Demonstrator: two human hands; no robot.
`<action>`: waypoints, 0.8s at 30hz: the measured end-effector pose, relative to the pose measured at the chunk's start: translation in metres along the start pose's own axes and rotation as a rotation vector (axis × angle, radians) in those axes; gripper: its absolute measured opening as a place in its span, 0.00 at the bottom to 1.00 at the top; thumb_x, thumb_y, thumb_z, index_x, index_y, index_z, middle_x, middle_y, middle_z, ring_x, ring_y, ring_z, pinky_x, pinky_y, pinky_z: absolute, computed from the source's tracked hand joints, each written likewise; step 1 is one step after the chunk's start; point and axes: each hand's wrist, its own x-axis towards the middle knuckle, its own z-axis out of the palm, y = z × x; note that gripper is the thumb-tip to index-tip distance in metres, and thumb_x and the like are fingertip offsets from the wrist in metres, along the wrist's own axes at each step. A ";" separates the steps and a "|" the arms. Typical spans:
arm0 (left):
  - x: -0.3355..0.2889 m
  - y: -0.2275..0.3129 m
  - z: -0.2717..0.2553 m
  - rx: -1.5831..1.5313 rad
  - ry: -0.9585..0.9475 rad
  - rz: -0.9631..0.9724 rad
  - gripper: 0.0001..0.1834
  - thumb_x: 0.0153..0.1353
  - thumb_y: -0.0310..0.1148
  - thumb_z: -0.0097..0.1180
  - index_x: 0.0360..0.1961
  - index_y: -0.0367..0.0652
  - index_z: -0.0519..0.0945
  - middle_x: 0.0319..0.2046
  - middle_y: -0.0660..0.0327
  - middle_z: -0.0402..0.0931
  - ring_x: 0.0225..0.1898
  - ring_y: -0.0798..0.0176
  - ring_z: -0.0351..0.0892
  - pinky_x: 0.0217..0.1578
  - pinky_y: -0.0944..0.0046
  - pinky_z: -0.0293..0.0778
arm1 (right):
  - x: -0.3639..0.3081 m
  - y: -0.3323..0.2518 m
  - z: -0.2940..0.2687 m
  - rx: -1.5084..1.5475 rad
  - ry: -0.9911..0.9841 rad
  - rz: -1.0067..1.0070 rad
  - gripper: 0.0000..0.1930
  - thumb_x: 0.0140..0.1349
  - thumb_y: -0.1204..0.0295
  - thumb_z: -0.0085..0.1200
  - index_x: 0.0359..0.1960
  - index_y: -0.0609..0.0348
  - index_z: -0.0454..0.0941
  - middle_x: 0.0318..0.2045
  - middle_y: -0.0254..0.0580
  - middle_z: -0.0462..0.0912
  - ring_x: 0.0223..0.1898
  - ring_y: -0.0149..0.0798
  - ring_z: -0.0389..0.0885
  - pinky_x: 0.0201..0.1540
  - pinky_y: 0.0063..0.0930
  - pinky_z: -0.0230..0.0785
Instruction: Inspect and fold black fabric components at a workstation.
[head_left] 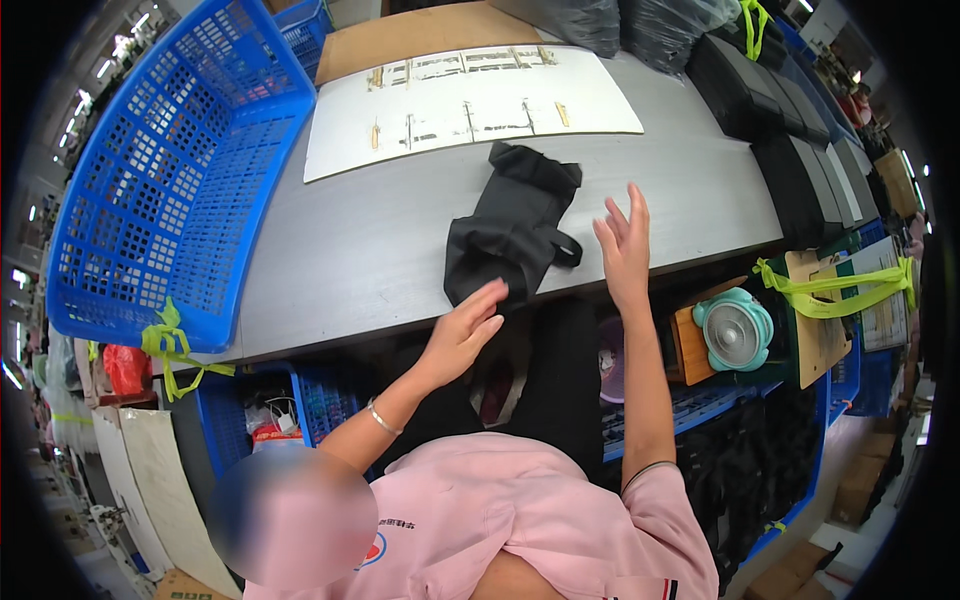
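A black fabric piece, like a small bag with a loop strap (512, 215), lies crumpled on the grey table (350, 240) near its front edge. My left hand (463, 335) is at the near end of the black bag, fingers stretched out; whether the fingertips touch the cloth I cannot tell. To the right of the bag my right hand (626, 250) is raised with its fingers spread, apart from the cloth and holding nothing.
A large blue plastic basket (180, 180) stands tilted at the left. Behind the bag lies a white board (470, 100) with marks. Black stacked pieces (735, 90) sit at the right. Below the table's right side is a small teal fan (738, 330).
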 end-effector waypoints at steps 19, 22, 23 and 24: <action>0.098 -0.014 -0.008 -1.079 -0.350 -0.442 0.24 0.63 0.34 0.63 0.58 0.42 0.72 0.40 0.68 0.79 0.31 0.78 0.73 0.27 0.77 0.67 | -0.049 0.022 0.018 -0.061 0.032 0.295 0.14 0.57 0.80 0.60 0.45 0.63 0.75 0.34 0.38 0.80 0.33 0.33 0.79 0.37 0.31 0.72; 0.102 -0.015 0.001 -0.812 -0.420 -0.429 0.24 0.60 0.31 0.66 0.56 0.41 0.73 0.41 0.67 0.77 0.31 0.79 0.73 0.28 0.77 0.68 | -0.048 0.022 0.019 -0.449 0.088 0.027 0.14 0.54 0.82 0.58 0.43 0.61 0.72 0.34 0.46 0.77 0.31 0.45 0.80 0.36 0.36 0.72; 0.103 -0.015 0.005 -0.781 -0.408 -0.443 0.25 0.56 0.29 0.69 0.54 0.41 0.73 0.41 0.68 0.76 0.32 0.80 0.73 0.28 0.77 0.67 | -0.048 0.022 0.021 -0.555 0.125 -0.153 0.15 0.53 0.82 0.58 0.42 0.61 0.71 0.36 0.50 0.76 0.31 0.52 0.80 0.36 0.38 0.72; 0.104 -0.010 0.010 -0.781 -0.408 -0.445 0.25 0.56 0.29 0.69 0.54 0.41 0.73 0.41 0.68 0.76 0.32 0.80 0.73 0.28 0.77 0.67 | -0.049 0.023 0.020 -0.556 0.125 -0.152 0.15 0.53 0.82 0.58 0.42 0.61 0.71 0.36 0.50 0.76 0.31 0.52 0.80 0.36 0.38 0.72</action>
